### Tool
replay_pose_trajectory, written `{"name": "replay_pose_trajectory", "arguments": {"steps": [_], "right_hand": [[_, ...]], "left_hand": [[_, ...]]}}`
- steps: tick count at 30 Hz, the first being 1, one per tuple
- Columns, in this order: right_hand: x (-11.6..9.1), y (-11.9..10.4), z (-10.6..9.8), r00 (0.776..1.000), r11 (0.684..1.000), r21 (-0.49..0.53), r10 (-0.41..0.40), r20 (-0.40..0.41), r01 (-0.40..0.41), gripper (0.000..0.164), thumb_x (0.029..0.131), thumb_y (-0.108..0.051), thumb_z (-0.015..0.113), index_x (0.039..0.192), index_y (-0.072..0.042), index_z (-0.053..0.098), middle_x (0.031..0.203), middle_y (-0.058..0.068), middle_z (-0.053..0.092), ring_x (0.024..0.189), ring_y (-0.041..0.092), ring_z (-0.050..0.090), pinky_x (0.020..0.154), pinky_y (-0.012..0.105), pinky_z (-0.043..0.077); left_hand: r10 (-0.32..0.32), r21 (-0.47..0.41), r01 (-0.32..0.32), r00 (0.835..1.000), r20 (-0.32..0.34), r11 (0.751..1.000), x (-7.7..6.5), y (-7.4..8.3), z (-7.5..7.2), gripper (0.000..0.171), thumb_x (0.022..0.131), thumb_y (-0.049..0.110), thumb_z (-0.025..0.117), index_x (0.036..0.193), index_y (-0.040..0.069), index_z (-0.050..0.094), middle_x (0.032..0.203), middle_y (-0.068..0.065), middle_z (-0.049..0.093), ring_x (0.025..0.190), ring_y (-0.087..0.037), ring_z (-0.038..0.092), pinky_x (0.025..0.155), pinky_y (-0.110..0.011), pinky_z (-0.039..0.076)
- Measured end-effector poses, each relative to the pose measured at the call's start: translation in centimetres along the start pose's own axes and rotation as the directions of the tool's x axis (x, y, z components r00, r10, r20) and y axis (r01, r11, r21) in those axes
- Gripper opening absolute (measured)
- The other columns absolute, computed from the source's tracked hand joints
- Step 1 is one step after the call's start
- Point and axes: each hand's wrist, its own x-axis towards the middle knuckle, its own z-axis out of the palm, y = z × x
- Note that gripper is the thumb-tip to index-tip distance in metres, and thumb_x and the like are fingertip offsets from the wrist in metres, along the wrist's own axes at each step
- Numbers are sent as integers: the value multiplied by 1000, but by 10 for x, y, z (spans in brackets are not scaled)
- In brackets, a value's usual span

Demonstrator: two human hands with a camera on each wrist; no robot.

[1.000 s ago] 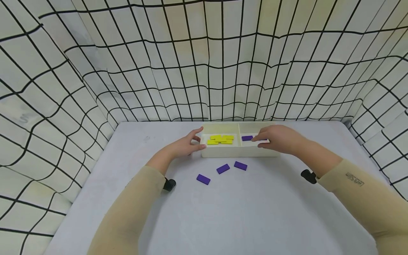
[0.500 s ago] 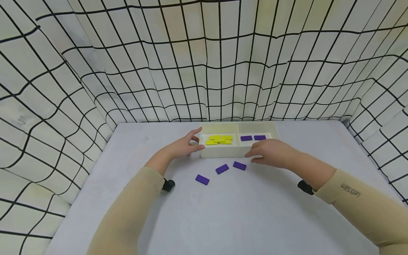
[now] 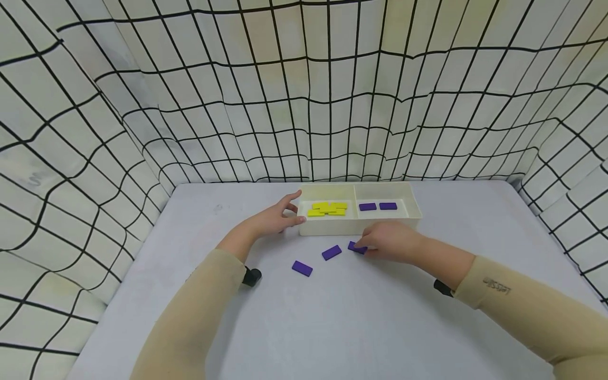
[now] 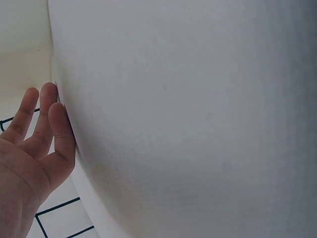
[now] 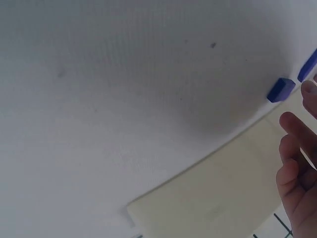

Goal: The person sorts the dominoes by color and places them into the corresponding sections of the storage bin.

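Observation:
A white two-compartment box (image 3: 332, 227) stands toward the back of the table. Yellow blocks (image 3: 328, 209) lie heaped in its left compartment, and two purple blocks (image 3: 388, 206) lie side by side in the right one. My left hand (image 3: 275, 217) rests at the box's left end, thumb by the front corner and fingers extended, as the left wrist view also shows. In front of the box, my right hand (image 3: 391, 241) pinches a flat purple block (image 3: 353, 246) at the table, its fingertips covering part of it. Another purple block (image 3: 331, 253) lies just left of it.
A third purple block (image 3: 302, 268) lies farther left and nearer on the white table (image 3: 351, 322). White walls with black netting (image 3: 285, 116) enclose the table at the back and sides. Each wrist carries a black camera (image 3: 252, 276).
My right hand has come out of the box's right compartment, down over the front wall to the nearest purple block. Two purple blocks are uncovered in the compartment. My left hand stays put.

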Motion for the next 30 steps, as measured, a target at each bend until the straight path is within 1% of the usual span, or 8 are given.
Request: {"name": "replay_pose_trajectory", "arguments": {"steps": [7, 12, 18, 25, 30], "right_hand": [[8, -2, 9, 1000, 999, -40, -12, 2, 12, 31, 85, -22, 80, 115, -24, 75, 89, -8, 68, 78, 9, 58, 72, 24, 50], [11, -4, 11, 1000, 999, -37, 13, 21, -13, 33, 86, -25, 79, 118, -24, 74, 87, -8, 67, 75, 9, 54, 70, 23, 48], [13, -7, 10, 999, 999, -32, 29, 18, -28, 32, 86, -23, 79, 118, -21, 74, 92, -6, 70, 80, 11, 59, 77, 26, 52], [12, -9, 10, 998, 999, -14, 50, 23, -50, 30, 87, -19, 77, 118, -21, 75, 97, -3, 72, 87, 14, 64, 83, 30, 53], [10, -5, 9, 999, 999, -7, 45, 16, -44, 31, 87, -17, 77, 117, -21, 75, 98, -4, 73, 88, 14, 65, 81, 30, 53]], "left_hand": [[4, -4, -4, 1000, -3, 1000, 0, 0, 1, 85, 94, 49, 63, 158, 42, 7, 149, -5, 38, 121, -25, 52, 95, -41, 47], [4, 4, -4, 1000, -6, 1000, 2, -1, 1, 85, 93, 51, 63, 157, 44, 7, 149, -4, 38, 120, -25, 53, 96, -41, 47], [8, 1, -8, 1000, -2, 1000, 3, -2, 1, 86, 92, 52, 63, 158, 43, 7, 149, -4, 38, 120, -25, 53, 95, -41, 47], [13, 7, -13, 1000, 2, 1000, 3, -2, 0, 88, 91, 55, 63, 158, 43, 6, 149, -4, 38, 121, -25, 53, 96, -41, 47], [9, 7, -9, 1000, 0, 1000, 4, -3, 0, 86, 93, 52, 63, 157, 43, 7, 149, -4, 38, 120, -26, 53, 97, -42, 46]]}}
